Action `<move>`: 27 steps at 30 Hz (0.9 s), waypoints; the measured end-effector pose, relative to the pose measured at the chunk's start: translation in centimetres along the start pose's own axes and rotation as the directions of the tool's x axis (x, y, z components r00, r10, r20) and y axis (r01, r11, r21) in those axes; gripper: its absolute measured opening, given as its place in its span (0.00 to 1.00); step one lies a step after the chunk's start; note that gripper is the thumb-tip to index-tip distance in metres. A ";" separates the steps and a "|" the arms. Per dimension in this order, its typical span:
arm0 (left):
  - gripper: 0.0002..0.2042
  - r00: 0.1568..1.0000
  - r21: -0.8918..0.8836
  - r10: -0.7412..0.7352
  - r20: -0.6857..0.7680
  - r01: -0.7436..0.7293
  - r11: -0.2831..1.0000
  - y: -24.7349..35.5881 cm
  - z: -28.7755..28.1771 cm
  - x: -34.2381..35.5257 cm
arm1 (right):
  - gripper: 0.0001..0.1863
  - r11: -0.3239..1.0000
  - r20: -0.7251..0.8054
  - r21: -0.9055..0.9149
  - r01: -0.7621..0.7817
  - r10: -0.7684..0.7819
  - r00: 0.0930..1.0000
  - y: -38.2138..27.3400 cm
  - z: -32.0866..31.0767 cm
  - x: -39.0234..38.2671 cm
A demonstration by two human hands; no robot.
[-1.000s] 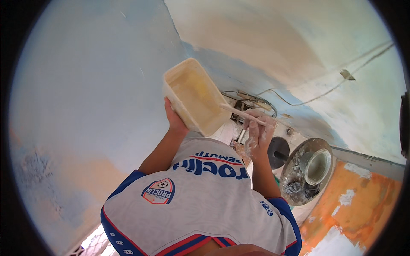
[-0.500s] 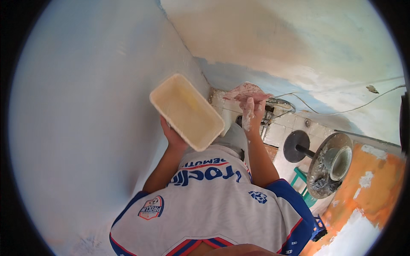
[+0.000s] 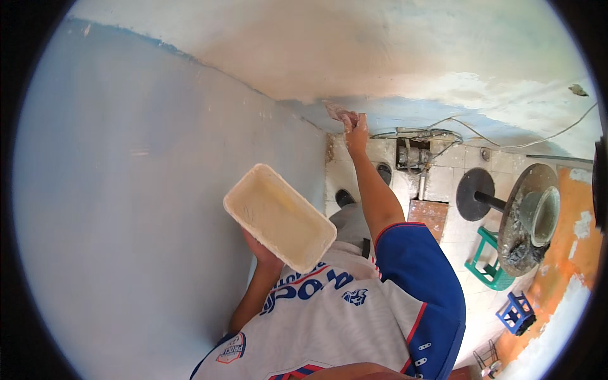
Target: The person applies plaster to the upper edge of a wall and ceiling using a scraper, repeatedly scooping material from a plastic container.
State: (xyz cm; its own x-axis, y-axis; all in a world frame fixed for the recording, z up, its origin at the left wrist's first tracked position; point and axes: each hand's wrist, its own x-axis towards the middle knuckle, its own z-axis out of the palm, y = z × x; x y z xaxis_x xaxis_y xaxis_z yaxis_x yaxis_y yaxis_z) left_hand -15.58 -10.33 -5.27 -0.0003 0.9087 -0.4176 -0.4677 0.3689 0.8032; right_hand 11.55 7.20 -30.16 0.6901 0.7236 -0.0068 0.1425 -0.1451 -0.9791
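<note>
My left hand (image 3: pixel 263 249) grips the lower side of a cream rectangular plastic tub (image 3: pixel 256 180), its fingers partly hidden beneath. The tub is tilted toward me, and a pale smear shows inside. My right arm is stretched forward. At its end my right hand (image 3: pixel 356 134), spotted with white, is closed on a flat reddish putty spreader (image 3: pixel 335 112). The spreader is up against the far wall (image 3: pixel 392 113), by the corner, over a bluish band under the pale coating. Whether its edge touches the wall, I cannot tell.
A blue-grey wall (image 3: pixel 145 177) stands close on my left. To the right are a pump (image 3: pixel 413 156) with cables, a round table (image 3: pixel 506 234) lying on its side or seen from above, carrying a bucket (image 3: pixel 544 216), a green stool (image 3: pixel 489 261) and a blue stool (image 3: pixel 516 313).
My right hand has reached forward with the spreader, from in front of my body to the far wall near the corner. The tub has come slightly nearer to me in my left hand.
</note>
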 end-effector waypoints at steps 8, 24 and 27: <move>0.30 0.985 -0.162 -0.110 -0.134 0.087 0.983 0.2 -0.6 -0.9 | 0.16 0.998 -0.225 0.047 0.049 -0.037 0.974 4.3 0.7 3.2; 0.30 0.986 -0.153 -0.142 -0.090 0.127 0.980 -1.6 -0.9 -1.5 | 0.18 0.994 -0.143 0.102 0.038 -0.023 0.989 4.1 2.1 0.1; 0.30 0.986 -0.161 -0.150 -0.078 0.136 0.978 -2.2 -1.2 -1.5 | 0.16 0.949 -0.237 -0.269 0.161 -0.228 0.944 2.6 2.6 2.0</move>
State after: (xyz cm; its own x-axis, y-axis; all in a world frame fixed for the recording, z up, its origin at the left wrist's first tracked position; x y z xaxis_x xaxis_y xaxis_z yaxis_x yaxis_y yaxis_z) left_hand -15.62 -12.72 -6.91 0.0010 0.8250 -0.5651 -0.5993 0.4529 0.6601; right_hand 11.49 9.99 -33.26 0.7877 0.5563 0.2648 0.4377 -0.2029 -0.8759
